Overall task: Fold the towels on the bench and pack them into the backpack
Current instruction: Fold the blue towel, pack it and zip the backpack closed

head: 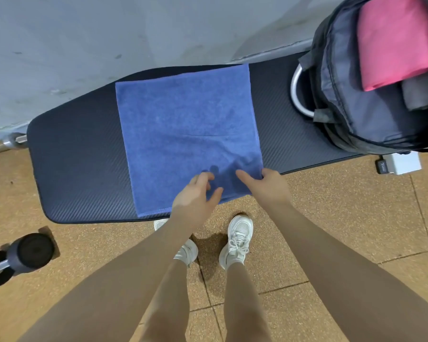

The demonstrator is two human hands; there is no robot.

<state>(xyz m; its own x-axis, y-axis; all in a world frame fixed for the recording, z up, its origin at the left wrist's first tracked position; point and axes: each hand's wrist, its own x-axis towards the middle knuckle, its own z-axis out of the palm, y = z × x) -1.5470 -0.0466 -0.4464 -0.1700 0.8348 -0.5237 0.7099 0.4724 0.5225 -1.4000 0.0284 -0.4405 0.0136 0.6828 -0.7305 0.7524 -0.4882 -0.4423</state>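
Currently blue towel [188, 134] lies flat across black bench [79, 156], centre. Right hand [269, 186] pinches its near-right corner; left hand [195, 198] hovers at near edge, fingers relaxed, holding nothing. Backpack [351, 114] stands far right on bench, unzipped, w/ pink towel [395, 43] inside.

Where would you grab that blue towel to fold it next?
Probably by the two near corners, coming from the person's side. The blue towel lies flat across the bench, its near edge overhanging the front, so fingers can slip under. The right hand already pinches one near corner; the left hand hovers beside it.
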